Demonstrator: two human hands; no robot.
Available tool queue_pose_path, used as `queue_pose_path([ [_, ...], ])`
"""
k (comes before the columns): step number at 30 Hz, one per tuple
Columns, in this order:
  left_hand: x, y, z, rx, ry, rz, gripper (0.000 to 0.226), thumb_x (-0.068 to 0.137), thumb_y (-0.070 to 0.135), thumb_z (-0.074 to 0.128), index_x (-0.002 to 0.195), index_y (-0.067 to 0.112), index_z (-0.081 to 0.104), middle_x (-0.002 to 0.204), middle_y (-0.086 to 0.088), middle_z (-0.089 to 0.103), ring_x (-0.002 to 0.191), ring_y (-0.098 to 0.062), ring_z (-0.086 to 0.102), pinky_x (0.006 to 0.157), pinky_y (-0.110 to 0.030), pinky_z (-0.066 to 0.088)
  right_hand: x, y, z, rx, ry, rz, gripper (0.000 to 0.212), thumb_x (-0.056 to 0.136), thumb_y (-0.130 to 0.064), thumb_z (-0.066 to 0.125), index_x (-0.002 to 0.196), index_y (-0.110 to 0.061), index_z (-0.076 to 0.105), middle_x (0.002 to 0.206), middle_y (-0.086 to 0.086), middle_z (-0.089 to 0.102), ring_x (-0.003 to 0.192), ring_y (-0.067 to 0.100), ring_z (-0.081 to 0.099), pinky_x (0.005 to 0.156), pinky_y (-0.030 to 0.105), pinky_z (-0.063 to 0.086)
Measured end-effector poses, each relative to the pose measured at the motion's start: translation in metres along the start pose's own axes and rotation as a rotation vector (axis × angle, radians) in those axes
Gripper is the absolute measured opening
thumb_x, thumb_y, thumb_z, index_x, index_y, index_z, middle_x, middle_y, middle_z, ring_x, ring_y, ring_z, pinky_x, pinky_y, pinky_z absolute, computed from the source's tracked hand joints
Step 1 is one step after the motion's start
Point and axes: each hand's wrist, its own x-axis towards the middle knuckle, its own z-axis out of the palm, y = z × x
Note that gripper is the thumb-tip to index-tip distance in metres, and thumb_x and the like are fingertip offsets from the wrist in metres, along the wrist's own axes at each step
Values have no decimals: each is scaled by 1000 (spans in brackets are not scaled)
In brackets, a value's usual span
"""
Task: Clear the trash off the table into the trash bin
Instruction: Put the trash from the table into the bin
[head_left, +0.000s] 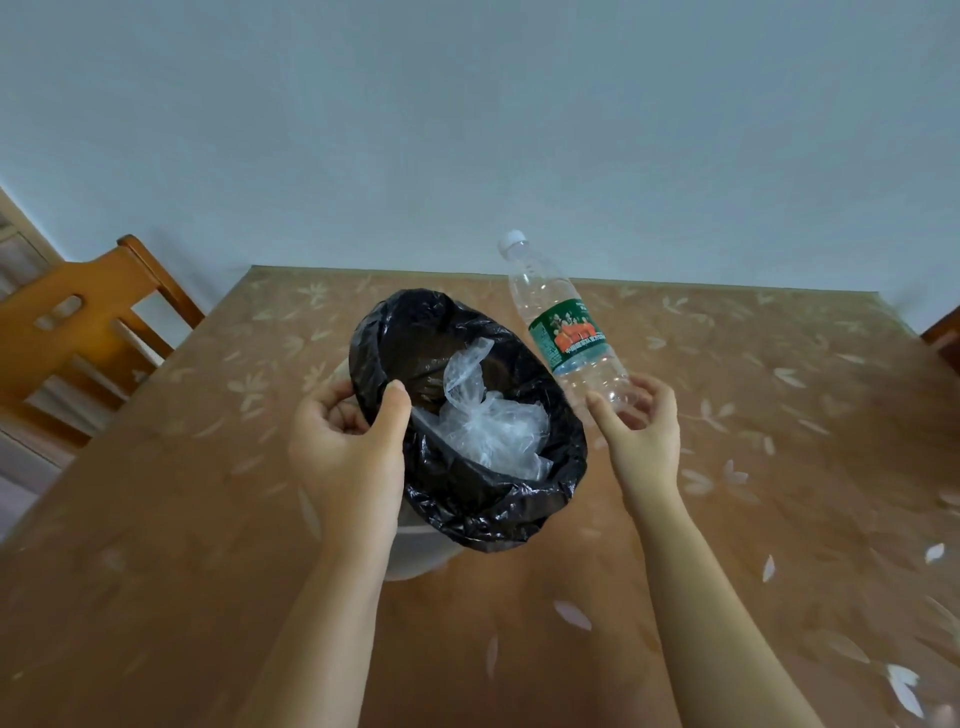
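So right now the left hand (348, 447) has its fingers (396, 410) clamped on the rim of the black-lined trash bin (483, 499), tilted above the tabletop (727, 467) with a crumpled clear plastic bag (493, 421) inside, while the right hand (641, 421) grips the base of an empty plastic bottle (566, 332) just beside the bin.

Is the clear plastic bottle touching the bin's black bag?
Cannot tell. In the head view the clear plastic bottle, held at its base by the right hand, overlaps the black bag's rim with no plain contact or gap.
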Motion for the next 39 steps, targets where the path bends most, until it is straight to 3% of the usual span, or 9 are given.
queue_pose_path([
  [3,-14,4,-16,4,15,-28,28,70,30,71,93,17,61,55,11,49,47,-2,46,49,-17,43,-33,-20,-13,43,-51,-31,40,71,-32,72,105,-34,50,99,-18,57,82,-8,58,60,8,47],
  [7,-35,13,-38,6,-9,-79,37,68,36,69,97,15,62,58,10,48,47,-3,46,51,-22,42,-73,-38,-36,73,-97,-44,38,74,-27,71,105,-28,51,99,-15,57,86,3,58,67,15,46],
  [10,-48,19,-50,-3,-2,-98,32,70,32,71,96,16,61,58,10,46,45,0,43,49,-21,42,-98,-51,-49,105,-143,-59,35,76,-18,70,103,-24,49,97,-8,57,72,-7,57,60,9,47],
  [13,-56,23,-62,-32,-3,-132,22,76,20,70,93,11,61,59,5,44,43,0,39,44,-14,38,-122,-57,-57,101,-232,-65,32,76,-13,69,97,-25,49,97,-1,59,70,4,56,60,11,48],
  [19,-70,27,-90,-87,46,-199,11,76,15,70,83,9,62,48,10,50,39,0,45,42,-14,41,-144,-71,-78,-19,-276,-81,35,74,-21,70,104,-23,52,102,1,63,86,17,60,70,22,51],
  [23,-82,31,-102,-105,36,-212,16,75,13,70,90,10,65,53,7,50,41,0,46,44,-14,42,-146,-88,-80,-201,-365,-162,38,73,-32,71,105,-35,52,102,-17,59,94,4,58,74,18,46],
  [27,-90,36,-113,-103,6,-209,20,76,13,70,94,8,65,52,8,53,45,-2,49,45,-14,45,-160,-100,-63,-270,-496,-191,34,69,-42,71,95,-43,49,102,-23,57,96,-3,54,75,13,45],
  [34,-103,47,-133,-122,30,-263,10,76,11,70,82,15,63,60,4,57,52,-7,55,54,-20,49,-180,-106,-51,-488,-597,-330,29,73,-42,67,91,-26,51,98,-10,57,92,4,52,74,8,38],
  [39,-112,53,-151,-137,90,-302,17,77,12,69,90,5,61,67,0,57,46,1,56,49,-12,48,-187,-109,-65,-587,-565,-412,27,78,-42,61,97,-24,55,98,-9,55,90,4,48,69,6,32],
])
